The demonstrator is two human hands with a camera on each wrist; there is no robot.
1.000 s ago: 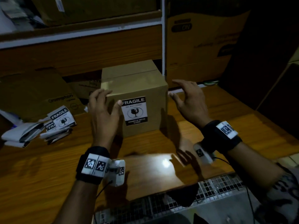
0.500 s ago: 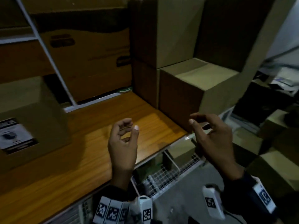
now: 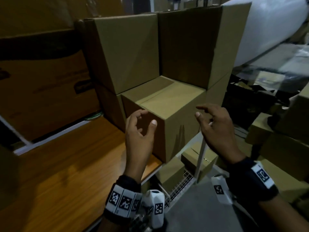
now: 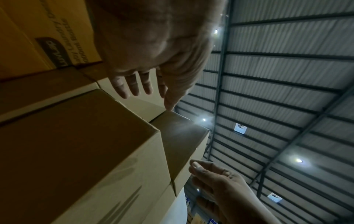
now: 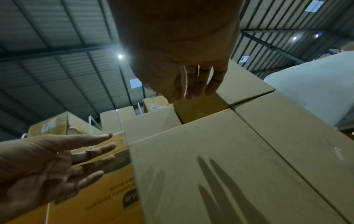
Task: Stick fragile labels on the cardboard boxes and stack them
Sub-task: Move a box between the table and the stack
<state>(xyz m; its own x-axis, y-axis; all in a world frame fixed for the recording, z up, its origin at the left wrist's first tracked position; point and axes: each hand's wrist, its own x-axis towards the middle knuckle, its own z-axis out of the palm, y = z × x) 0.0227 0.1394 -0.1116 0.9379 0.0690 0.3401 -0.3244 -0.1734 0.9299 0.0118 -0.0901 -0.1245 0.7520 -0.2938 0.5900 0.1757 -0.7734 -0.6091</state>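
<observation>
A plain cardboard box [image 3: 168, 102] stands at the right end of the wooden table [image 3: 63, 164], in front of taller stacked boxes [image 3: 127, 52]. My left hand [image 3: 142, 124] hovers by the box's left face, fingers loosely spread, holding nothing. My right hand [image 3: 210, 121] hovers by its right face, also empty. In the left wrist view the left hand [image 4: 141, 84] reaches over the box [image 4: 80, 144] without touching it. The right wrist view shows the right hand [image 5: 191, 84] above the box [image 5: 220, 159]. No label shows on this box.
Large printed cartons [image 3: 41, 84] fill the shelf behind the table. Smaller boxes [image 3: 199, 156] sit below the table's right edge by a wire rack [image 3: 178, 185]. More boxes [image 3: 287, 148] pile at the right, with a white plastic-wrapped bulk [image 3: 270, 27] above.
My view swung right, away from the labelled box. Both hands left that box and moved to either side of the plain box at the table's right end.
</observation>
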